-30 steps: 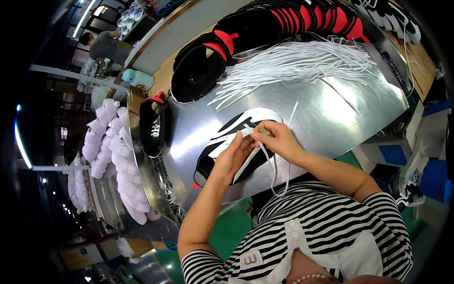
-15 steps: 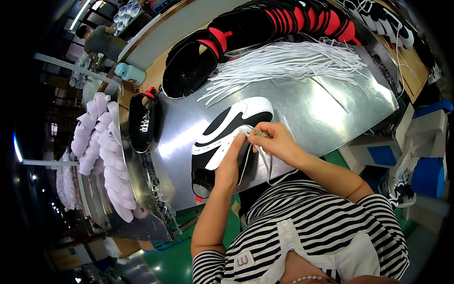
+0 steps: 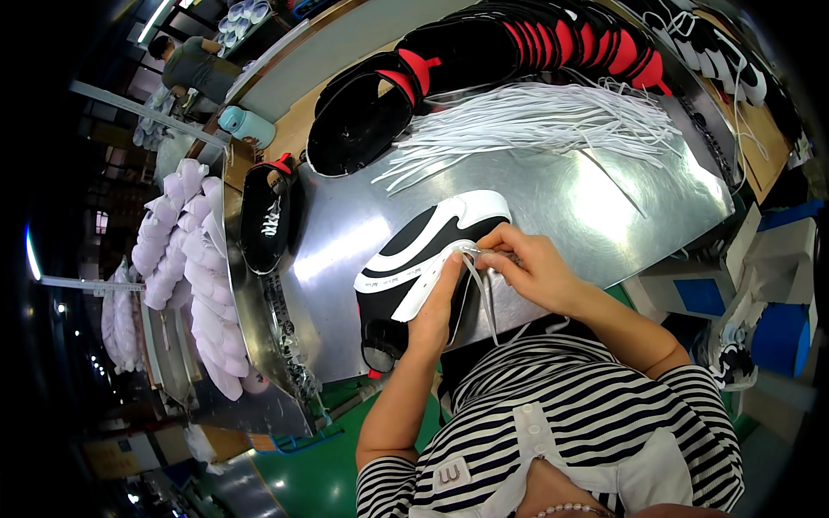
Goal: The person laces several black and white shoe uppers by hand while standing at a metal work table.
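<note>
A black and white shoe upper [image 3: 413, 243] lies on the metal tabletop in front of me, its white eyelet strip turned up. My left hand [image 3: 438, 304] grips that strip, thumb along its edge. Close against it, my right hand [image 3: 533, 274] pinches a white shoelace [image 3: 486, 298] at the end of the eyelet row. The lace hangs down from between my hands towards the table's near edge. My fingertips partly hide the eyelet and the lace end.
Behind the upper lies a wide bundle of white laces [image 3: 535, 121]. Black and red shoe uppers [image 3: 363, 116] stand nested along the back. One laced upper [image 3: 268, 216] lies at the left, near stacked pale lilac pieces [image 3: 203, 285]. A blue bottle [image 3: 246, 127] stands far left; a person [image 3: 197, 69] is beyond.
The view has shifted a little, so the table and things on it appear farther right. Both hands stay at the eyelet strip, with the right fingers still pinching the lace.
</note>
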Available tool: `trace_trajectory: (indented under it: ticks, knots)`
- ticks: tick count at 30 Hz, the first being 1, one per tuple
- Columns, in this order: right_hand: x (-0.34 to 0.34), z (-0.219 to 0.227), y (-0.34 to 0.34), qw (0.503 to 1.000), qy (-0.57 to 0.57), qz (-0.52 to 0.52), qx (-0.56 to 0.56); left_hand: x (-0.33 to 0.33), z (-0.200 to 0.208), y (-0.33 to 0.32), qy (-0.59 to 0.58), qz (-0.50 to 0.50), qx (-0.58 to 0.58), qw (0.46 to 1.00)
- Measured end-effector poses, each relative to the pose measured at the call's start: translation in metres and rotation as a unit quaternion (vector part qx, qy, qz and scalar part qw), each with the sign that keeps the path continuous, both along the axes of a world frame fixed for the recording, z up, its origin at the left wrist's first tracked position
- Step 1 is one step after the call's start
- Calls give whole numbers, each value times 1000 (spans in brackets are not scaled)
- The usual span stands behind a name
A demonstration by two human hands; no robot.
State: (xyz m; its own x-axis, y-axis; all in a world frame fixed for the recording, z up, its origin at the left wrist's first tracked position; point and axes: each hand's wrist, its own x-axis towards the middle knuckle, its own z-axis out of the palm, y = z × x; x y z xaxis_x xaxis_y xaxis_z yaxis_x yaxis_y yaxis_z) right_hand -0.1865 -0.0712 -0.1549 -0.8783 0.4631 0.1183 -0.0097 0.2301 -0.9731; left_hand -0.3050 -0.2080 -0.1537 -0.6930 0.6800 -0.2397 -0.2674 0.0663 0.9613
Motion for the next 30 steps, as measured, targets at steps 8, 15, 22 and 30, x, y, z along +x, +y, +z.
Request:
trace_trajectory:
  ticks: [8,15,22,30]
  knots:
    - [-2,6,12,997,-61,33,40,5,-2,-2,22,-29,5,999]
    - [-32,7,-3,949,-207,39,236,14,6,-4,495,-51,-54,866]
    - [-10,40,23,970,-131,12,204,-15,3,-33,-17,36,-36,999]
    - [-59,-6,36,985,-38,-57,-159,-60,-6,-32,232,-53,-174,956]
